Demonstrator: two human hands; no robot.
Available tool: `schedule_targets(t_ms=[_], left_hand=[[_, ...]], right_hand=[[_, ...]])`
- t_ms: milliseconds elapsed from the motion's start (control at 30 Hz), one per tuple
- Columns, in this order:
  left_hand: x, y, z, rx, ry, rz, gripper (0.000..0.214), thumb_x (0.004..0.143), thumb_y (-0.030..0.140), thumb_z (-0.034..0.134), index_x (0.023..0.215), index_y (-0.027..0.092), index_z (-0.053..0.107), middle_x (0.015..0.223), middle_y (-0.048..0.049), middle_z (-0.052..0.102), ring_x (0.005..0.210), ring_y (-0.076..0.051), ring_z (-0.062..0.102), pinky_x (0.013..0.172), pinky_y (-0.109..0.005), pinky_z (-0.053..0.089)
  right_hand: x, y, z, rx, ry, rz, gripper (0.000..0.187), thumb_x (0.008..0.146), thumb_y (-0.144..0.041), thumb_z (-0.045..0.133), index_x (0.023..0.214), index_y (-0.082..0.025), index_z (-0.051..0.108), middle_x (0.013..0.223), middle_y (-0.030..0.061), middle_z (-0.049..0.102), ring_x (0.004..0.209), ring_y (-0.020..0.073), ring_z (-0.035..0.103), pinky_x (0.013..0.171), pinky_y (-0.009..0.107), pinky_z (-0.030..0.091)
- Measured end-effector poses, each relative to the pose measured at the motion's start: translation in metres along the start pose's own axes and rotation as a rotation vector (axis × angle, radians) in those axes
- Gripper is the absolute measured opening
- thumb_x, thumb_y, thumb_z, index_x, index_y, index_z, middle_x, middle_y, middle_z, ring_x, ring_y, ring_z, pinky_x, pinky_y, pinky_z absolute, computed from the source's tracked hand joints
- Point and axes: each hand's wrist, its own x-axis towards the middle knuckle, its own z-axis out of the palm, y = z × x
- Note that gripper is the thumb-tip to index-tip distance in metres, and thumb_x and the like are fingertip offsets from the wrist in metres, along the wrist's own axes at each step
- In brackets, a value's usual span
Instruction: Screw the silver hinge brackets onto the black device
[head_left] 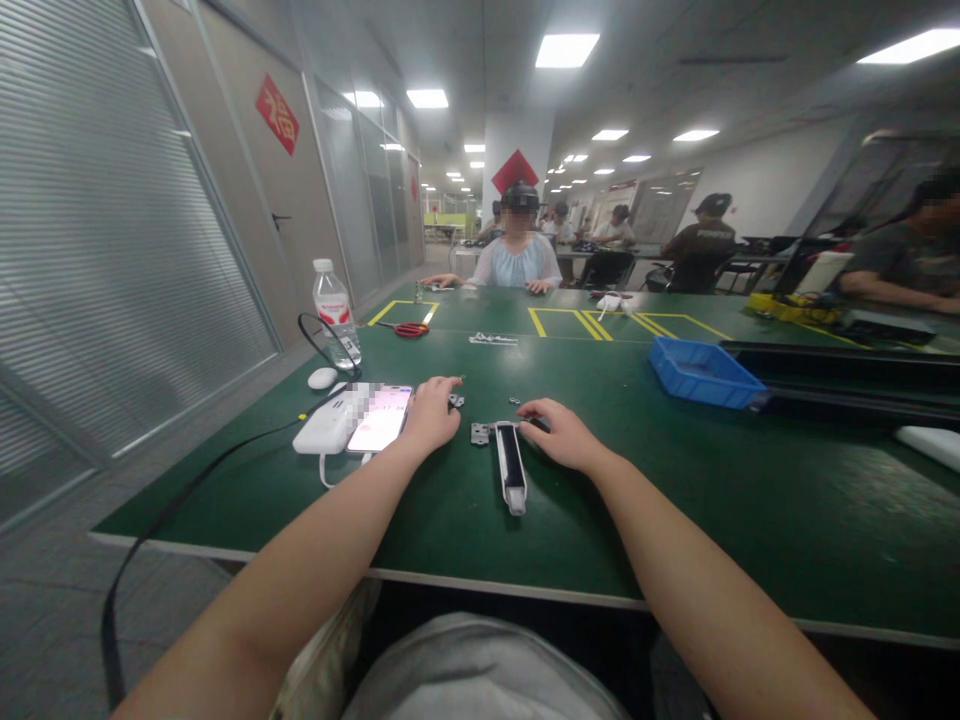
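My left hand (435, 414) rests on the green table with its fingers stretched out, beside a small metal piece (456, 400) that it partly covers. My right hand (561, 432) lies to the right of a long narrow black-and-white object (510, 465), thumb and index finger apart near its top end. Something dark shows between those fingers, too small to make out. A flat metal plate with holes (480, 434) lies against the upper left of the long object. Just beyond, between the hands, sits a tiny metal part (514, 401).
Left of my hands lie a lit phone (381, 420), a white power bank (324, 425) and a black cable, near a water bottle (334, 310). Red-handled scissors (411, 329) and a metal strip (493, 340) lie farther off. A blue tray (701, 372) stands right. Another person sits opposite.
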Motion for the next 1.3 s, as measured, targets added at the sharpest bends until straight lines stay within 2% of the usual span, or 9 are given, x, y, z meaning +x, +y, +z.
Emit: schedule_targets(t_ms=[200,633,767,1000,1133,1300], left_hand=[[0.002,-0.006,0.004,0.029,-0.067,-0.021,0.046,0.075,0.013,0.051,0.121,0.016,0.051,0.119,-0.0101,0.057,0.110,-0.025,0.051,0.095,-0.039,0.040],[0.002,-0.008,0.004,-0.034,-0.109,-0.039,0.047,0.073,0.004,0.046,0.115,0.022,0.052,0.096,-0.0036,0.066,0.087,-0.020,0.059,0.076,-0.031,0.045],[0.002,-0.006,0.003,-0.063,-0.099,-0.034,0.047,0.072,0.002,0.047,0.114,0.022,0.053,0.094,-0.0030,0.066,0.087,-0.019,0.059,0.075,-0.031,0.044],[-0.003,0.011,-0.003,-0.113,0.015,0.085,0.039,0.075,0.006,0.046,0.110,0.022,0.054,0.096,-0.0026,0.065,0.094,-0.020,0.056,0.083,-0.035,0.041],[-0.011,0.026,-0.008,-0.142,-0.003,0.174,0.040,0.076,0.006,0.045,0.111,0.023,0.053,0.101,-0.0027,0.064,0.100,-0.021,0.054,0.089,-0.037,0.037],[-0.020,0.037,-0.010,-0.148,-0.025,0.290,0.041,0.079,0.008,0.045,0.116,0.026,0.049,0.102,-0.0006,0.064,0.104,-0.018,0.052,0.094,-0.037,0.028]], right_hand=[[0.000,-0.001,0.000,-0.008,0.007,0.003,0.020,0.082,-0.027,0.054,0.096,-0.015,0.062,0.096,0.0090,0.062,0.092,0.0189,0.056,0.085,0.036,0.043],[-0.001,0.000,-0.001,0.006,0.031,-0.018,0.017,0.082,-0.028,0.054,0.091,-0.017,0.064,0.095,0.0076,0.063,0.092,0.0189,0.056,0.085,0.037,0.043],[-0.001,-0.002,-0.002,0.004,0.027,-0.008,0.017,0.082,-0.027,0.054,0.090,-0.017,0.064,0.096,0.0081,0.063,0.092,0.0191,0.056,0.085,0.036,0.043],[0.000,-0.002,-0.002,0.015,0.056,-0.020,0.016,0.082,-0.026,0.054,0.090,-0.017,0.064,0.094,0.0081,0.063,0.092,0.0192,0.057,0.085,0.036,0.043],[0.001,-0.002,-0.002,0.048,0.097,-0.014,0.017,0.081,-0.026,0.053,0.092,-0.017,0.063,0.094,0.0081,0.064,0.091,0.0192,0.058,0.085,0.036,0.044],[0.001,-0.007,-0.002,0.142,0.153,-0.042,0.025,0.082,-0.027,0.051,0.104,-0.018,0.059,0.096,0.0071,0.064,0.091,0.0179,0.059,0.087,0.035,0.045]])
